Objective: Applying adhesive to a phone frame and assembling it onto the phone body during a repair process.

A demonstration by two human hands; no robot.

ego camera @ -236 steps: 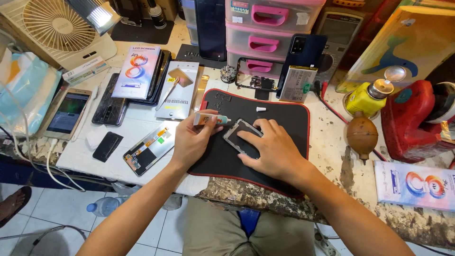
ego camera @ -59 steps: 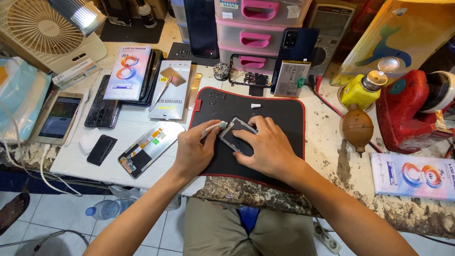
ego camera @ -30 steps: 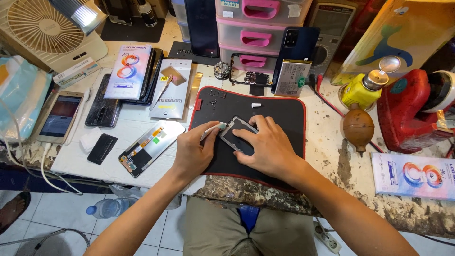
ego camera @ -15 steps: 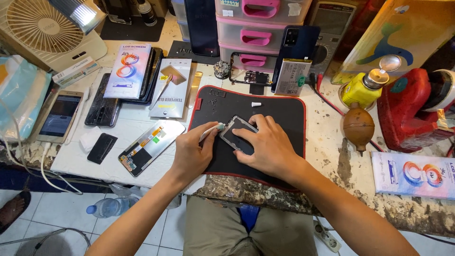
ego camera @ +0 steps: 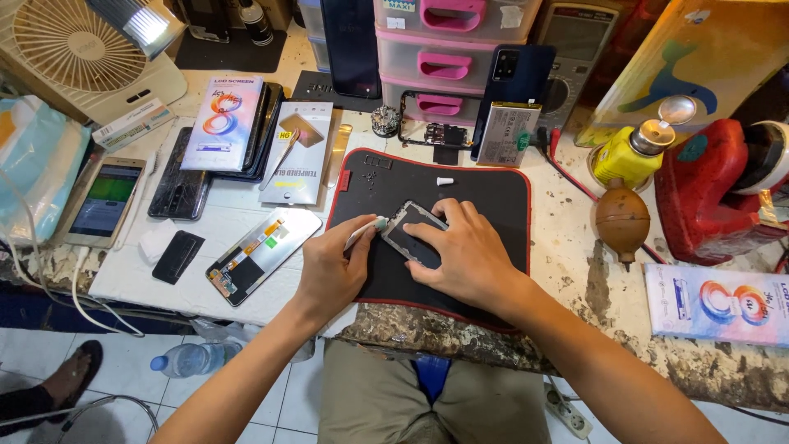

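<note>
On black mat [ego camera: 493,197] — bare dark phone frame [ego camera: 411,234], right hand [ego camera: 460,255] pressing, left hand [ego camera: 333,267] gripping white tool [ego camera: 366,231].

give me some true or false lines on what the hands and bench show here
1. The right hand presses down on a phone frame on the black mat. True.
2. The left hand is empty. False: it holds a white tube with its tip at the frame's edge.
3. The fan stands at the far right of the bench. False: it is at the far left.
4. A yellow bottle stands right of the mat. True.
5. The pink drawers sit in front of the mat, nearest the person. False: they are behind it.
</note>
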